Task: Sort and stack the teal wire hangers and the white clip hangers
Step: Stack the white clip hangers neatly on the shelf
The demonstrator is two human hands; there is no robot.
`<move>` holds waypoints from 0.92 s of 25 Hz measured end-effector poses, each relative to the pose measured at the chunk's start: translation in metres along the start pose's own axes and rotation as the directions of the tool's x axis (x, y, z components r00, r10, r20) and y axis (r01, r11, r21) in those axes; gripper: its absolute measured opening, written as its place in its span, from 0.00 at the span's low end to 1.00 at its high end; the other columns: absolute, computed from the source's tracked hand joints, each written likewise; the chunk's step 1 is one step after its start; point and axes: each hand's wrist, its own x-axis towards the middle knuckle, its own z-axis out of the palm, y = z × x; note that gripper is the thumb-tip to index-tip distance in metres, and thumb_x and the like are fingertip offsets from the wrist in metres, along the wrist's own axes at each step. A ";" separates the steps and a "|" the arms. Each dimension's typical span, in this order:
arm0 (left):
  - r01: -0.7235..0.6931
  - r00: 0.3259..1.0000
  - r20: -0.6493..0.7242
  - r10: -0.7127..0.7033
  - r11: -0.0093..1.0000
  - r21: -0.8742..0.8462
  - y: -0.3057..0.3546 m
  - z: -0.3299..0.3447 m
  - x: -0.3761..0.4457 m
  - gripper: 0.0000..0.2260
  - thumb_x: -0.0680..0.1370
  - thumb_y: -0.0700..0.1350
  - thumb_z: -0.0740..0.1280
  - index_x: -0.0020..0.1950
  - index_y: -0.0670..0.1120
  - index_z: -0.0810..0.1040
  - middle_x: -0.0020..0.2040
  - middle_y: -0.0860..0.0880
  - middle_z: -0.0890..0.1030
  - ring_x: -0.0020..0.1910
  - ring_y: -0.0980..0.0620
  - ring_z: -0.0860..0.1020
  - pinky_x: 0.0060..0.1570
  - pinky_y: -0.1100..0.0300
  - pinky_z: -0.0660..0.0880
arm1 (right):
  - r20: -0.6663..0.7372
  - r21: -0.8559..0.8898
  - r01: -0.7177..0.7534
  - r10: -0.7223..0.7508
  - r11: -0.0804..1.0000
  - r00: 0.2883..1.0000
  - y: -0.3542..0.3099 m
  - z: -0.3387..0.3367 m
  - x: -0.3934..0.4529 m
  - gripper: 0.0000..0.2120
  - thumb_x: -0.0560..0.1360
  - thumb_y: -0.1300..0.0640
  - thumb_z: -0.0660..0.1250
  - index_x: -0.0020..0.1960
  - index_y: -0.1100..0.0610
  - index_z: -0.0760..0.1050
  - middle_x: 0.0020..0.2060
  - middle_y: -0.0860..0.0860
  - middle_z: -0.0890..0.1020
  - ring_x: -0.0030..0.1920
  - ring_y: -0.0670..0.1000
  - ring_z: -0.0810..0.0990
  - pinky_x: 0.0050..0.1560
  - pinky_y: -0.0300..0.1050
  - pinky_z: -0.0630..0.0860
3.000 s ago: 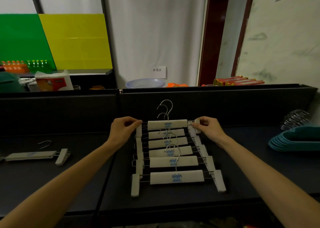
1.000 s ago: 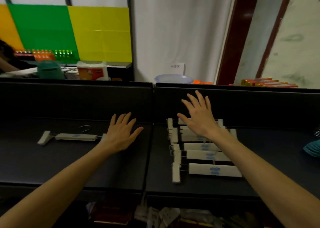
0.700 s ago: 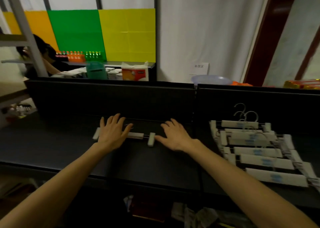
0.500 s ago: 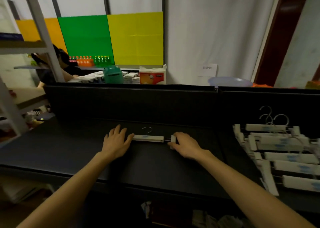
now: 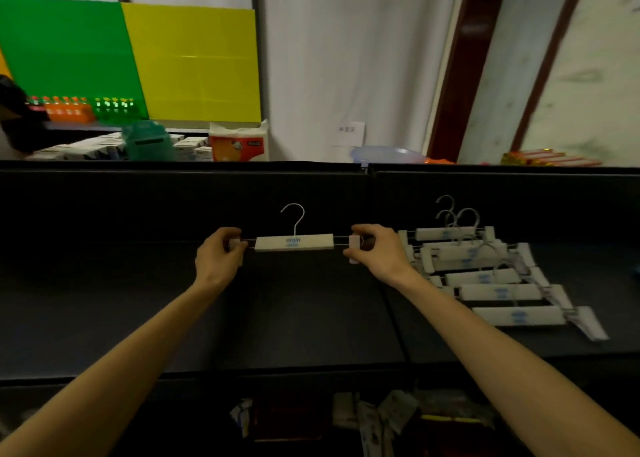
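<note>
Now that the stray clip hanger (image 5: 294, 242) is off the bench (image 5: 104, 300), it hangs level between both hands, hook up, in front of the back wall near the bench's middle. Half a second ago it lay flat on the bench with the hands just closing on its ends; a second ago the hands were open, leaving the pile. Left hand (image 5: 218, 259) pinches the left clip, right hand (image 5: 375, 252) pinches the right clip, so each grip is clamped on one hanger end. White pile (image 5: 485, 276) sits to the right, fanned toward the front edge, hooks at the back, just beside the right wrist, not touching the held one. No other loose white hanger in view, so this looks like the last one. Teal hangers: only a sliver at the far right edge, can't tell their state. Next move, my guess: carry it right, lay it on the pile with hook aligned. Risk: the hook snags the others.
</note>
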 end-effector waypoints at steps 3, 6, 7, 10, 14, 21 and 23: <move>-0.039 0.999 -0.007 0.039 0.996 -0.078 0.044 0.050 -0.004 0.18 0.80 0.44 0.68 0.70 0.45 0.73 0.59 0.48 0.78 0.53 0.58 0.76 0.53 0.60 0.74 | -0.085 -0.006 0.012 -0.013 1.000 0.996 0.027 -0.070 -0.002 0.21 0.70 0.56 0.78 0.62 0.56 0.80 0.56 0.50 0.82 0.52 0.46 0.80 0.55 0.42 0.79; -0.122 0.993 -0.012 0.121 0.983 -0.140 0.097 0.105 -0.011 0.19 0.78 0.45 0.70 0.68 0.45 0.75 0.60 0.47 0.79 0.58 0.54 0.77 0.60 0.55 0.76 | -0.137 -0.043 -0.008 0.003 0.999 0.991 0.059 -0.145 -0.009 0.19 0.69 0.56 0.79 0.59 0.55 0.81 0.50 0.50 0.83 0.48 0.46 0.82 0.50 0.41 0.80; -0.151 0.988 -0.001 0.153 0.975 -0.164 0.115 0.122 -0.013 0.18 0.78 0.45 0.71 0.67 0.45 0.75 0.59 0.48 0.80 0.58 0.54 0.78 0.60 0.55 0.76 | -0.150 -0.056 -0.010 0.001 0.998 0.989 0.071 -0.169 -0.013 0.19 0.69 0.56 0.79 0.59 0.54 0.81 0.50 0.50 0.83 0.48 0.47 0.82 0.50 0.42 0.81; -0.196 0.977 0.039 0.210 0.955 -0.222 0.161 0.165 -0.022 0.17 0.77 0.44 0.72 0.66 0.45 0.78 0.57 0.49 0.81 0.56 0.55 0.79 0.58 0.57 0.78 | -0.164 -0.046 -0.041 0.033 0.998 0.986 0.110 -0.230 -0.022 0.19 0.69 0.56 0.79 0.59 0.53 0.81 0.53 0.49 0.83 0.52 0.47 0.81 0.53 0.45 0.80; -0.190 0.979 0.033 0.202 0.956 -0.223 0.196 0.210 -0.035 0.15 0.76 0.45 0.74 0.61 0.47 0.81 0.53 0.51 0.83 0.53 0.57 0.81 0.53 0.64 0.78 | -0.115 -0.065 -0.088 0.080 0.994 0.990 0.159 -0.273 -0.029 0.20 0.69 0.56 0.78 0.60 0.52 0.81 0.52 0.48 0.82 0.53 0.47 0.81 0.54 0.46 0.79; -0.189 0.980 0.055 0.193 0.979 -0.078 0.220 0.255 -0.058 0.11 0.74 0.50 0.76 0.54 0.50 0.84 0.47 0.56 0.83 0.47 0.61 0.81 0.47 0.66 0.77 | -0.020 0.008 -0.146 0.146 0.989 0.989 0.228 -0.293 -0.037 0.19 0.70 0.57 0.78 0.60 0.54 0.80 0.50 0.47 0.83 0.52 0.44 0.81 0.53 0.41 0.79; -0.202 0.977 0.066 0.204 0.979 -0.041 0.221 0.260 -0.064 0.09 0.74 0.52 0.76 0.53 0.53 0.84 0.46 0.57 0.84 0.46 0.61 0.82 0.47 0.63 0.79 | -0.010 0.043 -0.159 0.159 0.986 0.987 0.243 -0.290 -0.042 0.19 0.70 0.58 0.78 0.60 0.55 0.80 0.51 0.48 0.83 0.53 0.47 0.82 0.56 0.45 0.79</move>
